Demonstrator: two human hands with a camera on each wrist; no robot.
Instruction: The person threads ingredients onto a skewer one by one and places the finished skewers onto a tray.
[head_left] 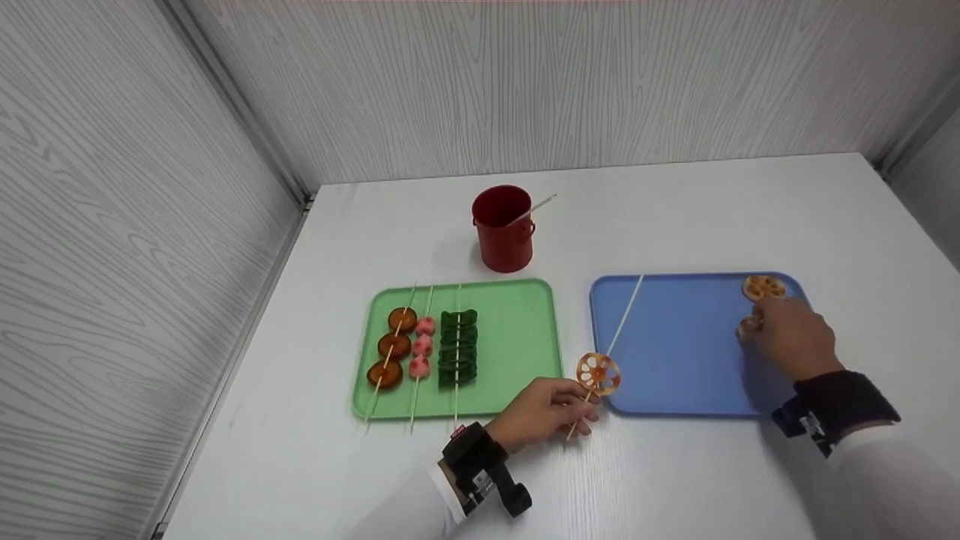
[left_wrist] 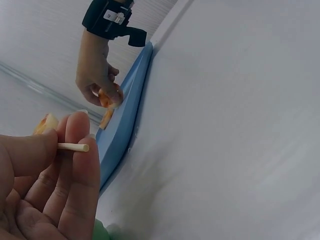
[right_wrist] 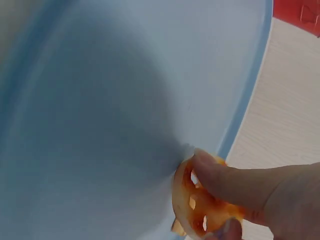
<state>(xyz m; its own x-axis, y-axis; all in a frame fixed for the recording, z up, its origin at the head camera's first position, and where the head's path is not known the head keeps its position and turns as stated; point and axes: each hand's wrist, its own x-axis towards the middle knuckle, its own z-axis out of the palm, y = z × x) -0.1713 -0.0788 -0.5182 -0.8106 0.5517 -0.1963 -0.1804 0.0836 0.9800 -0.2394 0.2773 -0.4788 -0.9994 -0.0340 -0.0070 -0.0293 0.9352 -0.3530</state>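
Between thumb and fingers, my left hand (head_left: 545, 411) pinches a thin wooden skewer (head_left: 625, 315) near its lower end. One lotus root slice (head_left: 598, 374) is threaded on that skewer, just above the fingers. The skewer's blunt end shows past the thumb in the left wrist view. Over the right side of the blue tray (head_left: 675, 397), my right hand (head_left: 796, 337) grips a second lotus root slice (right_wrist: 202, 200), thumb on its face. A third lotus root slice (head_left: 763, 288) lies at the tray's far right corner, just beyond that hand.
On the left, a green tray (head_left: 517, 322) bears skewers of round brown slices (head_left: 394, 346), pink balls (head_left: 421, 346) and folded green leaves (head_left: 457, 349). A red bucket (head_left: 505, 236) with a skewer leaning in it stands behind the trays. Walls border the table.
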